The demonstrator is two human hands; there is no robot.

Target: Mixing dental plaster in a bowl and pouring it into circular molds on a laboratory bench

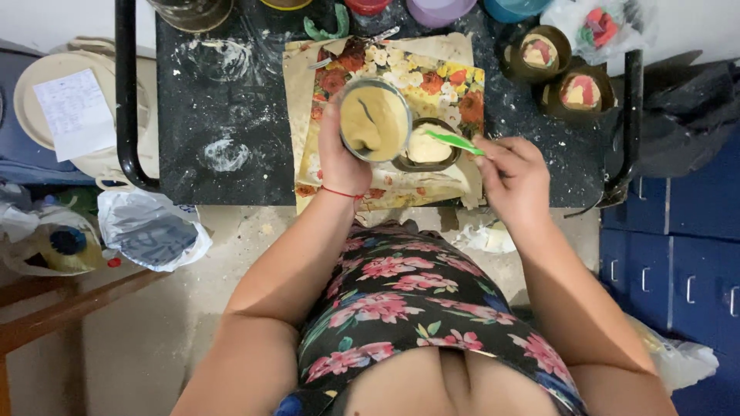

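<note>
My left hand (339,154) grips a round metal container (375,119) holding a pale yellow mixture, tilted over a small dark cup (426,145) filled with the same pale stuff. My right hand (512,176) holds a green spatula (455,142), whose tip rests on the cup's filling. Both sit above a floral-patterned sheet (420,85) spread on the dark, flour-dusted table (223,92).
Two filled dark cups with red and cream tops (539,52) (580,92) stand at the back right. Bowls and lids line the far edge. A plastic bag (150,231) lies on the floor at left, blue drawers (671,254) at right, a round white lid with paper (73,108) far left.
</note>
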